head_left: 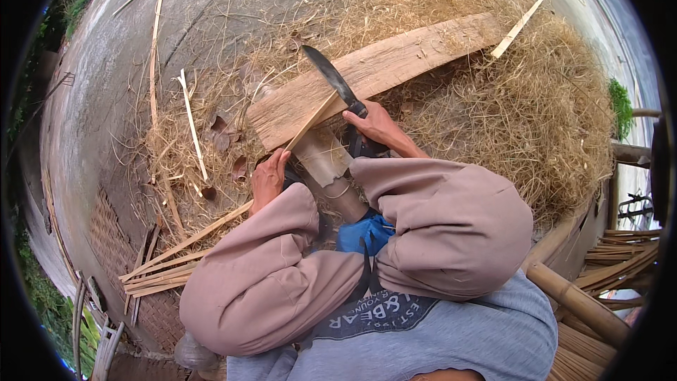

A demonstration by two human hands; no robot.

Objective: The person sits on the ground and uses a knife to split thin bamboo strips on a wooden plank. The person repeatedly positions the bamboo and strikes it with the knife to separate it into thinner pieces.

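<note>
A narrow bamboo strip (312, 121) slants across the near left end of a wooden plank (423, 53). My left hand (269, 178) is closed on its lower part, just off the plank's edge. Closed round the dark handle of a big knife, my right hand (384, 129) sits at the plank's near side. The knife's dark curved blade (328, 74) points up and left over the plank, close to the strip's upper end. Whether the blade touches the strip, I cannot tell. More pale strips (166, 275) lie beside my left leg; one runs up toward my left hand.
Heaps of curly bamboo shavings (522, 127) surround the plank. Loose strips (192, 123) lie on the concrete floor to the left, near a woven mat (123, 261). A blue cloth or bag (364, 234) sits between my knees. Bamboo poles (575, 303) stand at the right.
</note>
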